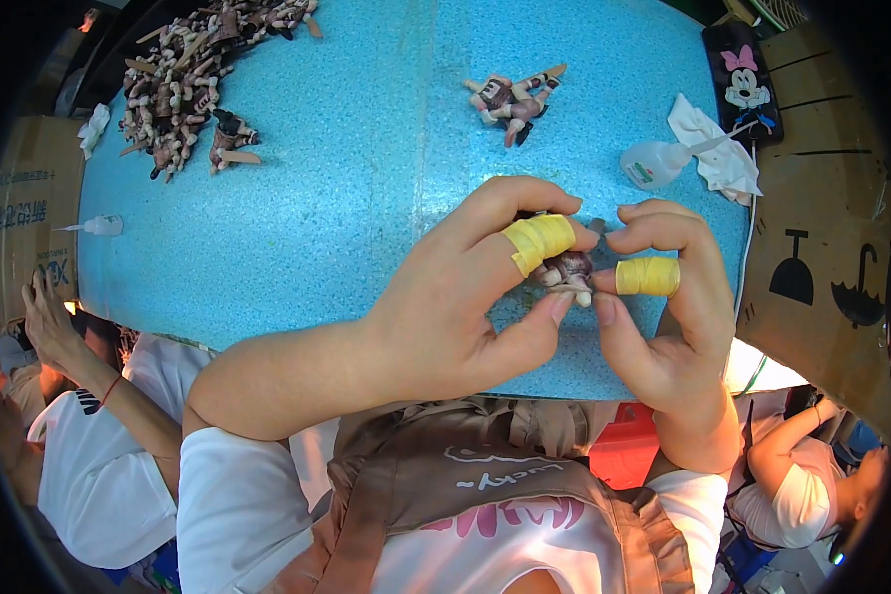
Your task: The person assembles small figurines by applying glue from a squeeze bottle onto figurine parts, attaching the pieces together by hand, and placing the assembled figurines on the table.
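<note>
In front of my chest, a small maroon and cream figurine is held just above the blue table. My left hand pinches it between thumb and fingers, with yellow tape around one finger. From the other side my right hand, also with a yellow-taped finger, closes thumb and fingertips on the figurine's right edge. A small grey tip sticks up between the two forefingers. Much of the figurine is hidden by my fingers. Beyond my hands, a similar figurine with a tan, stick-like part lies on its own.
Similar figurines form a pile at the far left of the table. A squeeze bottle, white tissue and dark phone lie at right. A smaller bottle sits left. Cardboard boxes flank the table; people sit on both sides.
</note>
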A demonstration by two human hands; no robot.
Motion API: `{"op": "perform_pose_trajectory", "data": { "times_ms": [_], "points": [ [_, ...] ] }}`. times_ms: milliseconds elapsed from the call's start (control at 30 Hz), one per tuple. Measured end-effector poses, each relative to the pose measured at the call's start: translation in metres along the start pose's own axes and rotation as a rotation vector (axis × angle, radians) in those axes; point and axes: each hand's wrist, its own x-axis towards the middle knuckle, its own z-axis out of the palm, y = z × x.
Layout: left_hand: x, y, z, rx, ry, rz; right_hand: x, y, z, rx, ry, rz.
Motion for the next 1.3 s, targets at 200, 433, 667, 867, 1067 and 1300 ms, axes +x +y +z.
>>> {"op": "perform_pose_trajectory", "data": {
  "times_ms": [200,433,667,867,1067,1300],
  "points": [
    [0.002,0.000,-0.001,0.019,0.009,0.005,0.002,0.000,0.001,-0.088,-0.016,-0.029],
    [0.000,-0.003,0.004,0.000,0.000,0.061,-0.001,-0.004,0.004,-0.141,-0.012,-0.005],
    [0.000,-0.001,0.004,0.030,-0.008,0.065,-0.007,0.001,0.008,-0.054,0.011,0.033],
    [-0.001,-0.003,0.007,0.020,0.033,0.088,-0.011,0.003,0.013,0.174,0.011,0.195],
    [0.002,-0.006,0.005,0.021,0.032,0.133,-0.010,0.002,0.014,0.134,0.008,0.136],
    [-0.001,-0.003,0.001,-0.133,0.003,-0.145,-0.011,0.005,0.012,-0.016,0.007,-0.003]
  ]
}}
